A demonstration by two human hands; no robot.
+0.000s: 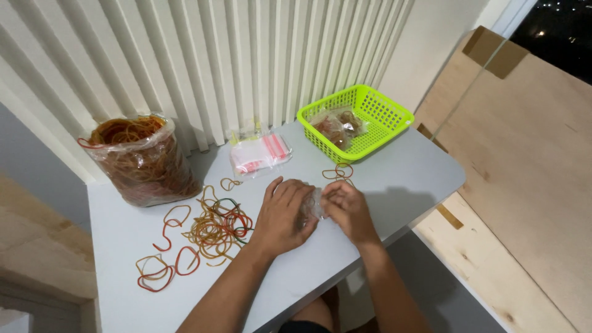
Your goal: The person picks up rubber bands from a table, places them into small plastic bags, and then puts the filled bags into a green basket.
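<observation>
On the table (pixel 394 179), loose bands (pixel 213 228) lie left of the hands (pixel 314 213), basket (pixel 356 120) behind.

Between your hands you pinch a small clear bag (pixel 313 206); red-striped zip bags (pixel 260 154) lie behind, a big rubber-band sack (pixel 143 161) far left.

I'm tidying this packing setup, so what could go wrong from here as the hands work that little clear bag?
1. The small clear bag is pinched between left hand and right hand; the thin plastic might tear.
2. The loose rubber bands beside the left forearm could get swept off the table.
3. The green basket sits near the table's far corner and might get pushed off.
</observation>
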